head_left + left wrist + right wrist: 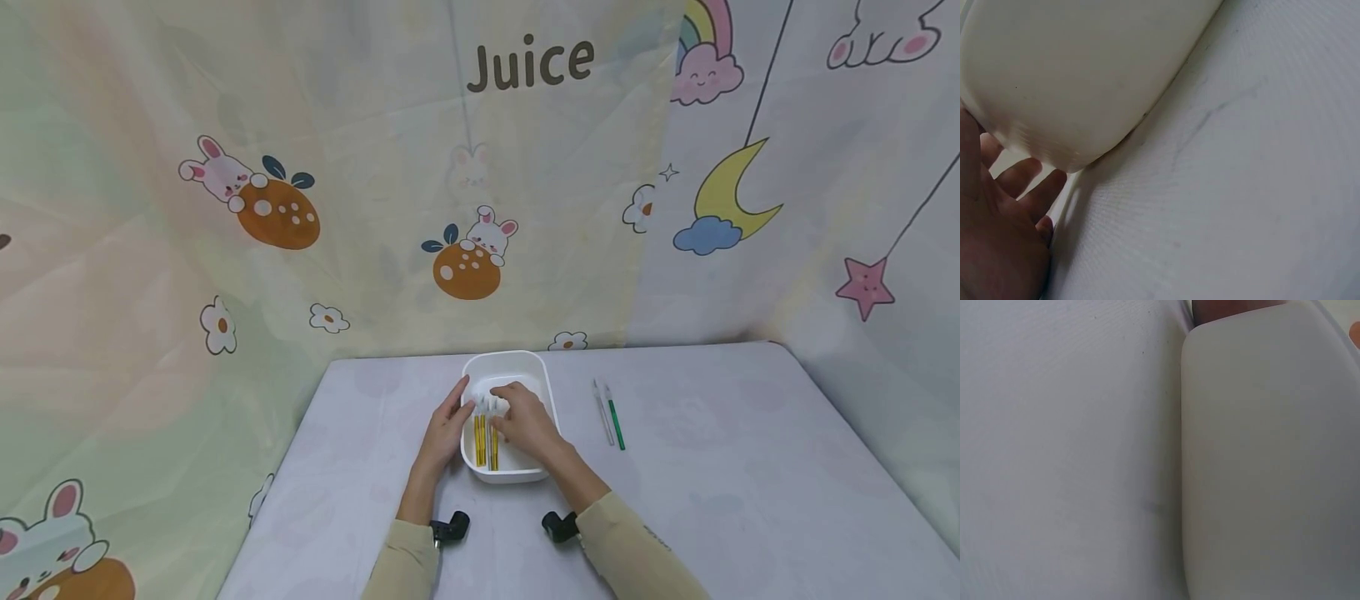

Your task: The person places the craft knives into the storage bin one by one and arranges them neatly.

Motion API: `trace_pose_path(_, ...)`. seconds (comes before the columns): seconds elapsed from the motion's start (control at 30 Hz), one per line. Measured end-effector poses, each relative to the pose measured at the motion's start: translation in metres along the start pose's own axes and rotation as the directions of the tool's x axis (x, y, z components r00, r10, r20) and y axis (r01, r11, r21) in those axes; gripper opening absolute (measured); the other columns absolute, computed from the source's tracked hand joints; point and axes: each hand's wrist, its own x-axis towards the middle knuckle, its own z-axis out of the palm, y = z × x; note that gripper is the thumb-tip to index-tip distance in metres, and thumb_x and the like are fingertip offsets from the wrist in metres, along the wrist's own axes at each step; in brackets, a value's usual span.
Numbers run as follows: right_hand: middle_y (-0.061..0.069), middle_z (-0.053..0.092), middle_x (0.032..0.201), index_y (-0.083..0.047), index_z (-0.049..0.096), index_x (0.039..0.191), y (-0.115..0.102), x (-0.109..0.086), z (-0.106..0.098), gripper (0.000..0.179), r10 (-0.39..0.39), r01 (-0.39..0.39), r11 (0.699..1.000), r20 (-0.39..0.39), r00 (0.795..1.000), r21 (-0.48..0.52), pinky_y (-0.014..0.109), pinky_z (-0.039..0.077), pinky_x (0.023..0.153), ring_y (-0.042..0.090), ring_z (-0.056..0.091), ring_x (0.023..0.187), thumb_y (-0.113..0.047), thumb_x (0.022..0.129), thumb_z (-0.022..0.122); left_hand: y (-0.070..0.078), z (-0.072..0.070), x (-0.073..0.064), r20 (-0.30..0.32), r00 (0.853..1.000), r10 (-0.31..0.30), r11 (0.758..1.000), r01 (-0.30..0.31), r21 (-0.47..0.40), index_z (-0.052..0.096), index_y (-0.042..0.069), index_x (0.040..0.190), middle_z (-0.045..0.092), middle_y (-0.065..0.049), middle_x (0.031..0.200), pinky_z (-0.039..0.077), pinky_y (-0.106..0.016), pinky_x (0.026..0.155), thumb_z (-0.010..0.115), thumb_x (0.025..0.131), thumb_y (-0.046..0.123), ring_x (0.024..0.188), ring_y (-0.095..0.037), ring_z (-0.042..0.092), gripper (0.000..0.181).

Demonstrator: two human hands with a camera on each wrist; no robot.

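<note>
Slim yellow pens in a white plastic tray could be skewed if nudged by the right hand — any pinch cannot be told; left hand, fingers spread.

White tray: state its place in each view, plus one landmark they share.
Head: white tray, lower half, near mid-width.
Left wrist: white tray, upper left, partly cut off.
Right wrist: white tray, right side, partly cut off.
Shared landmark: the pale tabletop.
</note>
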Motion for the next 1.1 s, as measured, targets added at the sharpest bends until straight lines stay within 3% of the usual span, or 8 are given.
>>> trace_pose_path(0.27, 0.011, 0.062, 0.137, -0.008, 0.063, 0.142, -0.002, 0.000, -0.002, 0.054, 0.004, -0.004, 1.000, -0.053, 0.999, 0.003, 0.020, 0.055, 0.055, 0.006, 0.061, 0.071, -0.014, 0.091, 0.080, 0.001, 0.000, 0.000, 0.002, 1.000, 0.000, 1.000, 0.000, -0.002, 0.046, 0.042, 0.155, 0.038, 0.011, 0.167, 0.023, -0.050, 0.130, 0.056, 0.107, 0.033, 0.159, -0.019, 0.028, 0.049)
trace_pose_path(0.57, 0.007, 0.066, 0.134, -0.012, 0.064, 0.140, -0.003, -0.003, -0.009, 0.053, -0.077, 0.072, 0.997, -0.259, 0.963, -0.029, 0.022, 0.055, 0.067, 0.010, 0.066, 0.080, -0.014, 0.090, 0.081, -0.001, 0.001, 0.001, -0.006, 1.000, -0.008, 1.000, 0.008, -0.003, 0.045, 0.039, 0.156, 0.037, 0.010, 0.167, 0.022, -0.052, 0.130, 0.056, 0.107, 0.033, 0.159, -0.021, 0.027, 0.050)
trace_pose_path(0.8, 0.009, 0.067, 0.133, -0.011, 0.064, 0.141, 0.004, -0.002, -0.013, 0.054, -0.146, 0.135, 0.989, -0.323, 0.935, -0.056, 0.029, 0.056, 0.071, 0.022, 0.072, 0.088, -0.013, 0.090, 0.082, 0.000, 0.001, 0.000, 0.002, 1.000, -0.012, 1.000, 0.012, -0.015, 0.044, 0.035, 0.158, 0.037, 0.010, 0.167, 0.022, -0.050, 0.130, 0.056, 0.107, 0.033, 0.159, -0.020, 0.027, 0.052)
trace_pose_path(0.9, 0.009, 0.068, 0.130, -0.011, 0.065, 0.139, 0.007, -0.002, -0.014, 0.054, -0.169, 0.159, 0.986, -0.350, 0.921, -0.058, 0.031, 0.055, 0.071, 0.026, 0.072, 0.089, -0.012, 0.088, 0.083, 0.000, 0.001, 0.000, -0.003, 1.000, -0.014, 1.000, 0.014, -0.021, 0.045, 0.038, 0.157, 0.038, 0.011, 0.167, 0.022, -0.049, 0.131, 0.056, 0.107, 0.032, 0.159, -0.019, 0.028, 0.051)
trace_pose_path(1.1, 0.008, 0.067, 0.130, -0.012, 0.065, 0.140, 0.009, -0.002, -0.018, 0.054, -0.152, 0.148, 0.988, -0.355, 0.922, -0.041, 0.027, 0.051, 0.067, 0.027, 0.072, 0.092, -0.014, 0.089, 0.083, 0.001, 0.001, 0.000, -0.007, 1.000, -0.006, 1.000, 0.006, -0.023, 0.046, 0.039, 0.156, 0.038, 0.010, 0.167, 0.021, -0.050, 0.131, 0.057, 0.107, 0.032, 0.159, -0.020, 0.027, 0.050)
